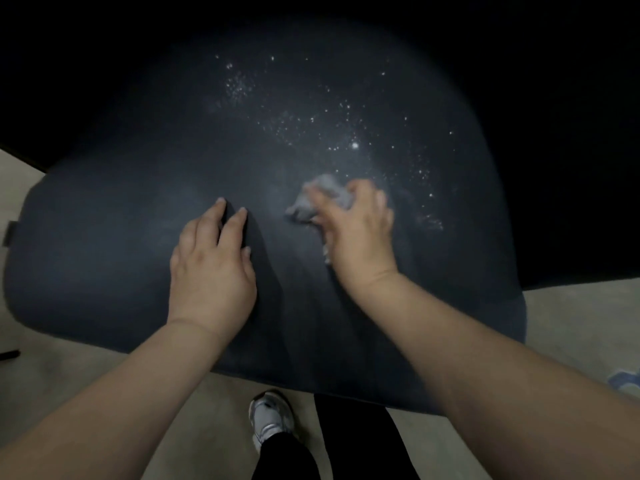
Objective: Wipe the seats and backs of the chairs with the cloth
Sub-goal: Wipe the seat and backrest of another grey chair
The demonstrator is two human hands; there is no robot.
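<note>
**Cloth down on a speckled seat**

I see my right hand (pixel 360 230) clutching a crumpled grey cloth (pixel 322 199) and pressing it onto the dark chair seat (pixel 104 258). The cloth bulges out past the fingertips and a small tail shows under the palm's inner edge. Beyond the grip and off to its outer side, white specks (pixel 346 140) are scattered over the seat. My left hand (pixel 211 268) lies flat on the seat just inboard of the grip, fingers straight, apart from the cloth. Below the seat's near edge I see a pale floor (pixel 194 410), a grey shoe (pixel 272 417) and a black trouser leg (pixel 287 459).
</note>
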